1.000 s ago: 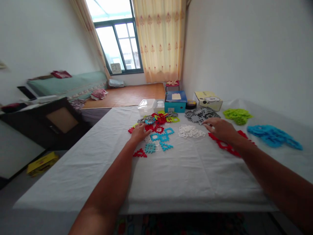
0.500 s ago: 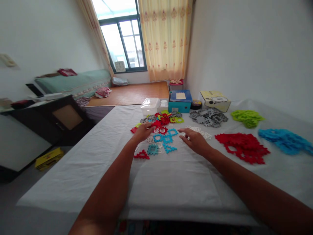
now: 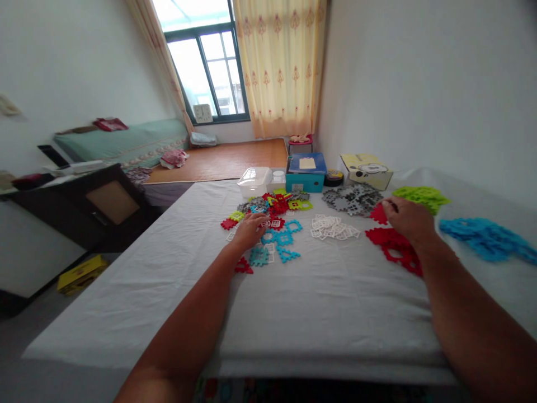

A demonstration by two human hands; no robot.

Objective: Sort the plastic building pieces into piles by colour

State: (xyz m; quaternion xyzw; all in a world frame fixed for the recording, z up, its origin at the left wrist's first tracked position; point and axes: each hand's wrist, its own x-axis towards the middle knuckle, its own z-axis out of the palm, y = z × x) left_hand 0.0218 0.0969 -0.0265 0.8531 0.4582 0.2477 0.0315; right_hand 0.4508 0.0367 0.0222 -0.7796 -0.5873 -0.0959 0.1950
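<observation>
Room background: window (image 3: 218, 73), patterned curtain (image 3: 279, 73), bed (image 3: 235, 159).
Clock (image 3: 203, 113) at window's lower left corner; dark cabinet (image 3: 67, 210) at left; yellow carton (image 3: 83, 274) on floor. Far end of table (image 3: 310, 313): blue box (image 3: 305, 182), cartoon box (image 3: 366, 169) to its right.

Left arm (image 3: 184, 313), right arm (image 3: 465, 313) outstretched — left hand (image 3: 250, 230) left of white pile (image 3: 334, 228), palm down; right hand (image 3: 405, 217) right of it — pinching.

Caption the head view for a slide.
Right hand holding a red piece near the red pile, left hand among mixed-colour pieces on white cloth.
</observation>
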